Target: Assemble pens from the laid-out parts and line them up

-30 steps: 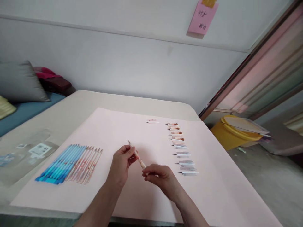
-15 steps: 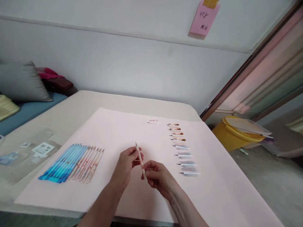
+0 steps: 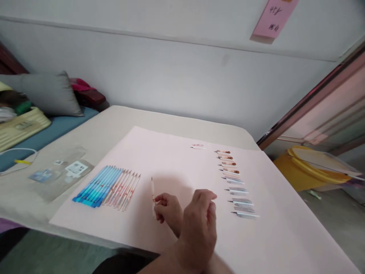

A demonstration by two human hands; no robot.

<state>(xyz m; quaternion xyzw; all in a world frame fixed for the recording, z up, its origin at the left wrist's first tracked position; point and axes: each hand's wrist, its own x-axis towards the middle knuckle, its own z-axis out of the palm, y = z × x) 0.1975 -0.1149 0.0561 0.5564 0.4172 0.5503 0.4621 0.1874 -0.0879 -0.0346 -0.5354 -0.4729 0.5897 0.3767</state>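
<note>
My right hand (image 3: 168, 209) pinches a thin pale pen (image 3: 153, 190) that stands nearly upright, tip up, just over the pink sheet (image 3: 171, 152). It is a short way right of the row of several blue and pale pens (image 3: 108, 186). My left hand (image 3: 199, 228) hangs nearer the camera, back toward me, and covers the right wrist. Its fingers are curled and its palm is hidden. A column of several small pen parts (image 3: 234, 182) lies to the right of both hands.
Clear plastic bags with labels (image 3: 61, 171) lie on the beige table left of the sheet. A grey pillow (image 3: 48, 93) and bedding sit at far left, and a yellow bucket (image 3: 302, 167) on the floor at right. A pink note (image 3: 273, 19) sticks to the wall.
Both hands held the pen in mid-sheet. Now only my right hand has it and has carried it left toward the pen row. My left hand has let go and risen. The view has swung left.
</note>
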